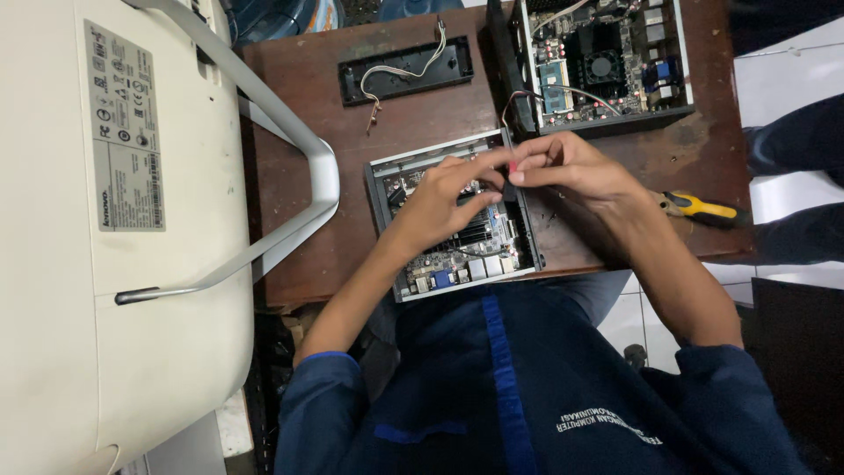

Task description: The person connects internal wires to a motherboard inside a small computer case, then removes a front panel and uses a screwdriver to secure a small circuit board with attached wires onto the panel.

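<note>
Your left hand (444, 198) & right hand (563, 167) pinch a small black connector (508, 182), fingers closed tight, over the open grey metal mini-PC case w/ circuit board (457, 255).

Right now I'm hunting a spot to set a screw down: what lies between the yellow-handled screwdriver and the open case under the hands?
In the head view, only bare brown table between the screwdriver and the open case, crossed above by the right forearm.

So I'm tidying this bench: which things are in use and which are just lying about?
In use:
- left hand and right hand, pinching a small dark part
- open small computer case beneath them

Lying about:
- second open case
- black panel with wires
- yellow-handled screwdriver
- white monitor back
</note>
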